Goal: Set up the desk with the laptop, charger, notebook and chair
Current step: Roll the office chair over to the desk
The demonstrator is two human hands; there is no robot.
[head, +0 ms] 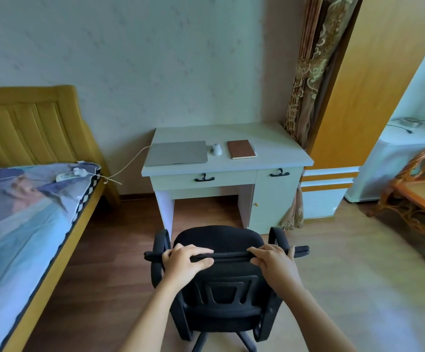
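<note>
Black chair (221,275) — both hands grip its backrest top, facing the desk (277,148).

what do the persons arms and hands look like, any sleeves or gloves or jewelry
Both forearms are bare as far as the frame shows, with no sleeve in view. The left hand and right hand wear no gloves, and no watch, bracelet or ring is visible. Fingernails look short and unpainted.

White bench (277,151) against wall: closed grey laptop (177,153) at left, white mouse (216,149) beside it, brown notebook (241,149) right of mouse. Bed (15,224) carries white power strip (71,174). Wooden floor (109,270) carries black office chair (221,280).
</note>
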